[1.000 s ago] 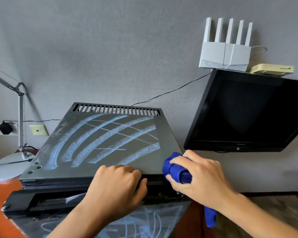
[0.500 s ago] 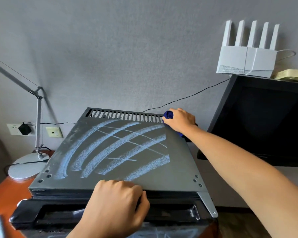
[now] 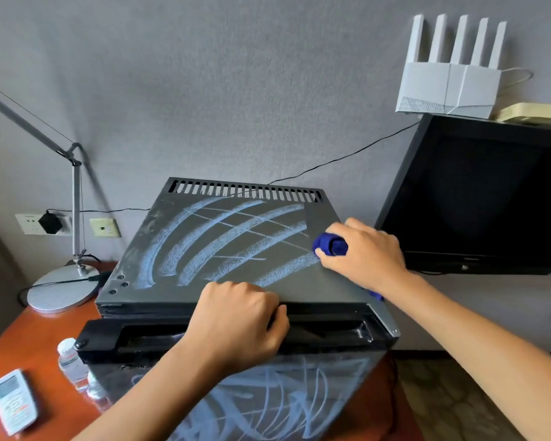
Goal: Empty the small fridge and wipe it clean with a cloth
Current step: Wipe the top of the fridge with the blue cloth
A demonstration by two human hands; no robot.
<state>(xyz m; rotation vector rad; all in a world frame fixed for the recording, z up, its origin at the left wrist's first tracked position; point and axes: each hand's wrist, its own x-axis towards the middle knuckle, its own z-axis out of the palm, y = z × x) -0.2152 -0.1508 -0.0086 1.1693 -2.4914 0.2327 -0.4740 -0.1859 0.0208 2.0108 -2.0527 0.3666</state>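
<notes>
A small black fridge stands on an orange-brown desk, its flat top marked with pale chalky arcs and thin lines. Its door front, low in view, carries similar white scribbles. My right hand grips a bunched blue cloth and presses it on the right side of the top, where a strip behind it looks wiped dark. My left hand rests curled over the front edge of the top, fingers hooked at the door's upper rim.
A desk lamp stands left of the fridge, by wall sockets. A clear bottle and a white remote lie on the desk at lower left. A black monitor with a white router on top sits right.
My right hand drew the blue cloth from the back right corner toward me along the right side, leaving a cleaner strip. The left hand stayed on the front edge.
</notes>
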